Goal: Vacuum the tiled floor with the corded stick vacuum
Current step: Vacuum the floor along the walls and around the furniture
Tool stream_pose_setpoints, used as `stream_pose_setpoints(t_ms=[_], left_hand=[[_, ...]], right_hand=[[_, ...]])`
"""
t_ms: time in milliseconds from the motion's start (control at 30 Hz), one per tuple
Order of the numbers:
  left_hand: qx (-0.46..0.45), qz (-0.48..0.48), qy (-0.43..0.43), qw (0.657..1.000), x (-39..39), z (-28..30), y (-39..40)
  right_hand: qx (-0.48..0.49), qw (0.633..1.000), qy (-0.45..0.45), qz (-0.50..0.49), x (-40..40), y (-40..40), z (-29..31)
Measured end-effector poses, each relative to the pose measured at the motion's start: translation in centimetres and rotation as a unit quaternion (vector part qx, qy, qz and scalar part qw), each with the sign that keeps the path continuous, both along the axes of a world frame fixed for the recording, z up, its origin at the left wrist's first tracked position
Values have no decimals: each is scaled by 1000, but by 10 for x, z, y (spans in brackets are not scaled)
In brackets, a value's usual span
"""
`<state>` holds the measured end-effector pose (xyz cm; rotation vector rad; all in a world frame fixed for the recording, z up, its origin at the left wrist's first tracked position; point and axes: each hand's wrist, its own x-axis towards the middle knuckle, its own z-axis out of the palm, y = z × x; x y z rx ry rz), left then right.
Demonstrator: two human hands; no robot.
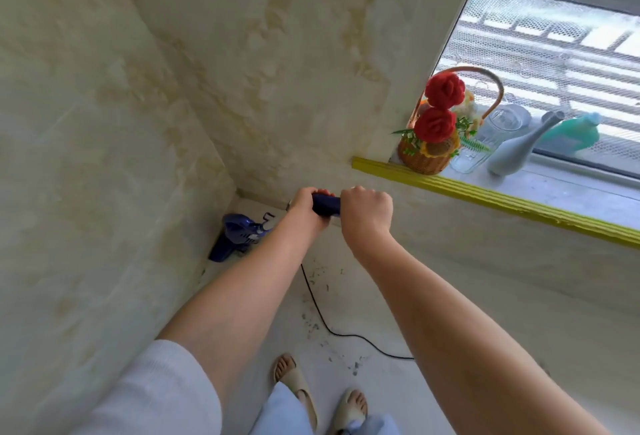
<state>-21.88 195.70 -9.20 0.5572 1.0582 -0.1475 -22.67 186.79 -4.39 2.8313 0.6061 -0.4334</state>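
Observation:
Both my hands grip the dark blue handle (326, 204) of the stick vacuum, side by side. My left hand (306, 207) curls round its left part and my right hand (367, 214) round its right part. The blue vacuum body (235, 237) stands low in the corner where the two marbled walls meet; my left forearm hides the tube between handle and body. A black power cord (332, 327) trails across the pale tiled floor (381, 313) toward the right. Small dark crumbs (313, 322) lie scattered on the tiles near the cord.
A window sill with a yellow edge strip (485, 197) runs along the right wall. On it stand a wicker basket of red flowers (431, 147), a clear glass jar (485, 143), a grey vase (516, 150) and a green bottle (575, 133). My feet in beige slippers (322, 396) stand below.

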Motion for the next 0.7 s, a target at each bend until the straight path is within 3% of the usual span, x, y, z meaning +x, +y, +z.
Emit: stream_pose_setpoints(t_ms=[200,333,533,700], left_hand=[[-30,31,-33,999,29,-7,6],[-46,48,-34,997,38,-15,-7],[-4,80,35,996,42,-16,-70],[-19,87,50,995,49,-2,-98]], right_hand=[[-2,994,-78,76,32,-2,-6],[6,992,-39,118,51,-17,-9],[23,981,34,190,62,-81,-15],[38,984,40,167,66,-107,-12]])
